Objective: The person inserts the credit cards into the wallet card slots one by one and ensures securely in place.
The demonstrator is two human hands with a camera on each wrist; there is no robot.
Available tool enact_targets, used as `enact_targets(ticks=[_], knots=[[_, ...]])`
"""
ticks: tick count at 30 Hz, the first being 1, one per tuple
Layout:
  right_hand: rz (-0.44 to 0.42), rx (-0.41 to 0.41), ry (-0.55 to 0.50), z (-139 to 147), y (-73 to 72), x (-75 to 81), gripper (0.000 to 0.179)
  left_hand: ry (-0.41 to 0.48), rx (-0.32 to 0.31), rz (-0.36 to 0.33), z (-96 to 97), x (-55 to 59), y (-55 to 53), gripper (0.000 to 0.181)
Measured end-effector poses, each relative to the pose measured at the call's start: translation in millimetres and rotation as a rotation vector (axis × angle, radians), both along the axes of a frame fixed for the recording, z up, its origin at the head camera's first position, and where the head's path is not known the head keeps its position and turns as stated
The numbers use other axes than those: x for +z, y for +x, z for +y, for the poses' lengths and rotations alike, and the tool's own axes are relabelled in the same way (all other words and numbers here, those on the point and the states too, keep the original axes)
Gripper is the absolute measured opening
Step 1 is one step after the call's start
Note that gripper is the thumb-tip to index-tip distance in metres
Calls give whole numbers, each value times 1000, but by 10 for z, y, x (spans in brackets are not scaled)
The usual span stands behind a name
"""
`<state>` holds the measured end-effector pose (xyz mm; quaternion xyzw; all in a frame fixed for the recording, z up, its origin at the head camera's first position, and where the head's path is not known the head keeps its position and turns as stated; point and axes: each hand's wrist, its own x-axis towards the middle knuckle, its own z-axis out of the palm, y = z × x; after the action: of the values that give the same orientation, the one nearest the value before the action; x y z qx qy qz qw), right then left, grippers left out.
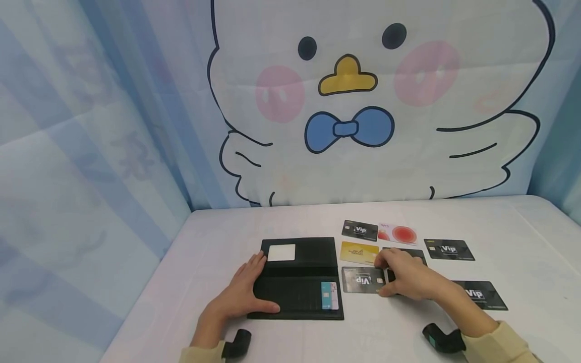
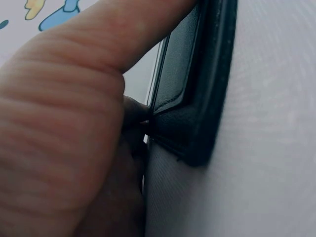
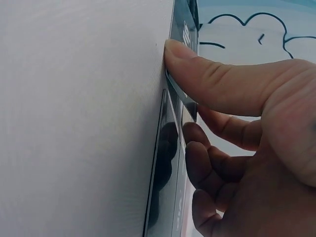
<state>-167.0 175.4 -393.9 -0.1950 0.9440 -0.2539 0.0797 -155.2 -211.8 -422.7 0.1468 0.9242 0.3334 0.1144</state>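
A black wallet (image 1: 290, 301) lies unfolded on the table. My left hand (image 1: 237, 293) rests along its left side, thumb over the lower edge and fingers on the upper panel. A white card (image 1: 281, 252) shows in the upper half, a blue-and-white card (image 1: 330, 296) in a lower slot. To the right of the wallet, my right hand (image 1: 410, 277) pinches the right end of a grey Vip card (image 1: 358, 283) between thumb and fingers. In the right wrist view that card (image 3: 186, 104) tilts over another dark card (image 3: 162, 177), which the hand partly hides in the head view.
Behind the right hand lie a gold card (image 1: 358, 252), a black Vip card (image 1: 360, 230) and a red-and-white card (image 1: 397, 234). Farther right are two black Vip cards, the far one (image 1: 449, 249) and the near one (image 1: 483, 296), partly behind the forearm. A printed curtain (image 1: 290, 171) hangs behind the table.
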Motion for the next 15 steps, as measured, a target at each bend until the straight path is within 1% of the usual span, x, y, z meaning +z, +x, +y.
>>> enact_targets(ticks=[4, 10, 15], knots=[[1, 7, -11, -16, 3, 3, 52, -8, 2, 3, -4, -10, -6, 121], [-42, 10, -37, -23, 11, 26, 55, -7, 0, 7, -7, -24, -19, 121], [-68, 15, -27, -13, 11, 43, 58, -3, -2, 6, -7, -25, -17, 121]])
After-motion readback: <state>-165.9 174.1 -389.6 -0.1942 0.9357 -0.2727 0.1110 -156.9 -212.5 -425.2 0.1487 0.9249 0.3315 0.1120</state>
